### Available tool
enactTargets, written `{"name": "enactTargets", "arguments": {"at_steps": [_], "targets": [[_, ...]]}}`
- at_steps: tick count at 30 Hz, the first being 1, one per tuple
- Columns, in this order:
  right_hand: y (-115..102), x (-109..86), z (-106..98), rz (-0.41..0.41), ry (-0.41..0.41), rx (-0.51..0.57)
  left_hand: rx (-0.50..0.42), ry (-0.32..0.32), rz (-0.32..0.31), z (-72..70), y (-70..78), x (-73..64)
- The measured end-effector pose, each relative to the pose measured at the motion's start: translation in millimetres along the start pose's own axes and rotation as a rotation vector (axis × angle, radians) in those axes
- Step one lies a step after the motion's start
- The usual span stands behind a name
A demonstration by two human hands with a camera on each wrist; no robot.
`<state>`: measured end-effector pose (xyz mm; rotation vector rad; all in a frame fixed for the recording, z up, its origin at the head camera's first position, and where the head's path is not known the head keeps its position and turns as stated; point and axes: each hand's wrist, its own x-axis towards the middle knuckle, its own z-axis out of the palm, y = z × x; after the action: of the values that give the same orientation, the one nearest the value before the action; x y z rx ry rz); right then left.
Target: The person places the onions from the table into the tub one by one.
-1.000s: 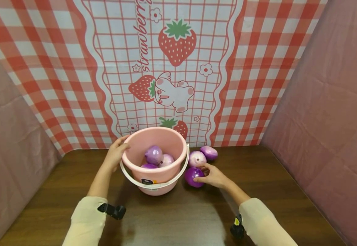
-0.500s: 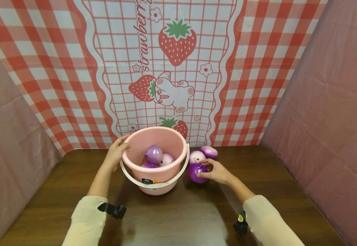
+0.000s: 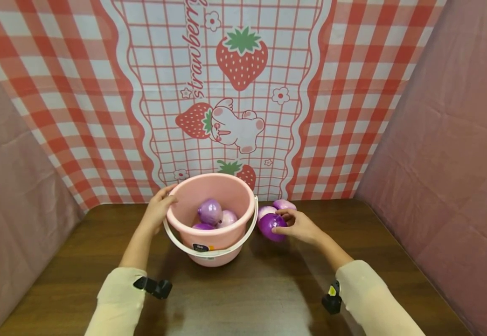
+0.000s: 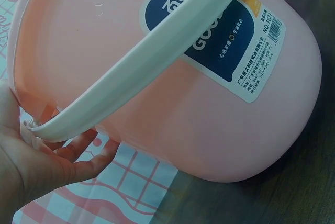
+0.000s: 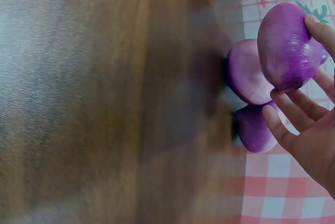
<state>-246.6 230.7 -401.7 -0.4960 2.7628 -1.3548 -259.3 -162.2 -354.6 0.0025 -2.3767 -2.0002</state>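
At the left of a pink bucket (image 3: 231, 239), my left hand (image 3: 158, 210) grips the rim, thumb over the edge and fingers outside, as the left wrist view (image 4: 49, 166) also shows. Three purple onions (image 3: 210, 211) lie inside the bucket, one mostly hidden by its front wall. My right hand (image 3: 304, 228) pinches a dark purple onion (image 3: 272, 227) between thumb and fingers, lifted just right of the bucket. Behind it sit two more onions, a pale one (image 3: 265, 211) and a purple one (image 3: 283, 204), partly covered by the held onion and the hand.
The bucket's white handle (image 3: 247, 235) hangs down across its front. Everything stands on a dark wooden table (image 3: 243, 298). A strawberry-print checked cloth (image 3: 243, 116) rises behind, with pink cloth (image 3: 449, 154) at the sides.
My right hand has raised the dark purple onion and moved it slightly right and farther back, so it now covers more of the onions behind. The left hand and bucket stay in place.
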Motion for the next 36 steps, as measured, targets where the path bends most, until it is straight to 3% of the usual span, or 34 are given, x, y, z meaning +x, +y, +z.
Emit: {"name": "enactTargets", "arguments": {"at_steps": [27,36], "targets": [[-26.2,7.0,-32.1,-0.016,0.02,-0.039,0.01,-0.005,0.004,-0.2,0.5,-1.4],[-32.1,8.5,-39.1,0.024,0.025,-0.06,0.011,0.002,0.004,-0.1,0.1,-0.8]]}}
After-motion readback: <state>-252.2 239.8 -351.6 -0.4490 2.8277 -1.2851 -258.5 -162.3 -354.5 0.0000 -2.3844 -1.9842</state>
